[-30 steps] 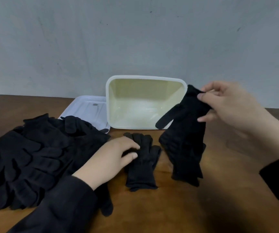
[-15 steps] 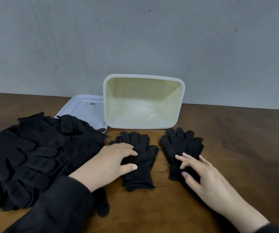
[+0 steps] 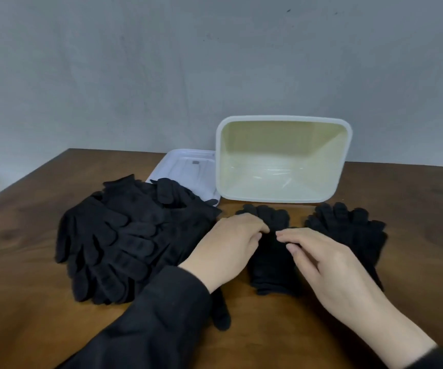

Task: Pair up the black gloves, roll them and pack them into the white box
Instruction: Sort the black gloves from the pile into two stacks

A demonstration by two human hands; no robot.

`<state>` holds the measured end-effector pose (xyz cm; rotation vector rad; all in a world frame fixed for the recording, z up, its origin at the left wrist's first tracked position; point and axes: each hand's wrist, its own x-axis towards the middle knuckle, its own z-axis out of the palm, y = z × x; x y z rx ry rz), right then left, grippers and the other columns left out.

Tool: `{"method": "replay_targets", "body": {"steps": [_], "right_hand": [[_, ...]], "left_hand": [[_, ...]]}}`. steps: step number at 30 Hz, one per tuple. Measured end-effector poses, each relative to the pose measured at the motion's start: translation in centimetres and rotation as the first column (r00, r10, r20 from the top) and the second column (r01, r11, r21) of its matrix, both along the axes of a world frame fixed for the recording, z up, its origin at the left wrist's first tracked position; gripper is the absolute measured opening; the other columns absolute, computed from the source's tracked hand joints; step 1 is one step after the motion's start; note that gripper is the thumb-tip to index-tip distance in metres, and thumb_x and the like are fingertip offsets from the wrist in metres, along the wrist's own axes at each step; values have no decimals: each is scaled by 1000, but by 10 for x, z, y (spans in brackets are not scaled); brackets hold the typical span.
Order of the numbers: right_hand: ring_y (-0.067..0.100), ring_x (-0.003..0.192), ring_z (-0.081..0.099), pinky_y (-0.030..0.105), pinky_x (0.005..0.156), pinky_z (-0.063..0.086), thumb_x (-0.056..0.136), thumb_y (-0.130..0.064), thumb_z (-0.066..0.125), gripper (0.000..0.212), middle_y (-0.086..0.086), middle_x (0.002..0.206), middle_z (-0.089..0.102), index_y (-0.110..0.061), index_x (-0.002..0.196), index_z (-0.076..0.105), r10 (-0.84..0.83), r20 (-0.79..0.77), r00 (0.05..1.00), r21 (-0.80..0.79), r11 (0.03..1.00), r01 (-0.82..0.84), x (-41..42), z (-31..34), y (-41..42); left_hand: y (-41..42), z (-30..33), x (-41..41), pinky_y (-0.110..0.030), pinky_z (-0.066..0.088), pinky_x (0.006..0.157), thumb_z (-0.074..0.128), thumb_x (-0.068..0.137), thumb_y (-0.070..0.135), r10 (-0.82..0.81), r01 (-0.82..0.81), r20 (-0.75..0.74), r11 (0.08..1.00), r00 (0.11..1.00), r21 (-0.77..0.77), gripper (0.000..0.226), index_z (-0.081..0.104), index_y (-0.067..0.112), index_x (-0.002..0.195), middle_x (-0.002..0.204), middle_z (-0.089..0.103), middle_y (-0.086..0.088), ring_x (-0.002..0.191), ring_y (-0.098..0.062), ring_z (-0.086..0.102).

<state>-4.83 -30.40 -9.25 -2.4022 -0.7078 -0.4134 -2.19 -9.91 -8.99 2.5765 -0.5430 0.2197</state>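
Both hands, left [image 3: 231, 243] and right [image 3: 324, 265], press loosely on the middle gloves [image 3: 271, 265], likely to roll them.

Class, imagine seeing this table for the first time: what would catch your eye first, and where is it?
Probably the open white box tipped toward the viewer at the table's far edge, nothing in it. Next, the big heap of black gloves on the left, and both hands meeting over a glove at centre.

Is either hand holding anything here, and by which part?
Both the left hand and right hand are on the middle glove pair, fingertips at its finger section. Whether they pinch or just press cannot be told.
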Motion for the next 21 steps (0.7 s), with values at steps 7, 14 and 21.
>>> {"method": "replay_targets", "body": {"steps": [7, 14, 21], "right_hand": [[-9, 115, 51, 2, 99, 33, 95, -20, 63, 20, -29, 115, 60, -33, 109, 71, 34, -120, 992, -92, 995, -45, 12, -31, 18], [-14, 119, 45, -3, 99, 23, 97, -25, 61, 19, -31, 115, 58, -35, 110, 70, 17, -135, 991, -93, 995, -29, 11, -30, 18], [-13, 121, 43, -2, 98, 26, 99, -32, 55, 19, -35, 117, 55, -39, 113, 67, 10, -160, 987, -92, 995, -25, 10, -29, 18]], "left_hand": [[56, 24, 7, -42, 51, 88, 56, 96, 30, 430, -397, 254, 901, 866, -172, 21, 70, 23, 110, 102, 70, 8, 95, -16, 63], [89, 29, 17, -37, 27, 91, 54, 94, 47, 546, -506, 22, 760, 837, 409, 40, 55, 36, 133, 119, 66, 11, 114, -16, 55], [91, 34, 17, -34, 29, 95, 63, 94, 34, 544, -545, 26, 837, 839, 59, 18, 68, 28, 110, 113, 65, 12, 110, -15, 57]]}}
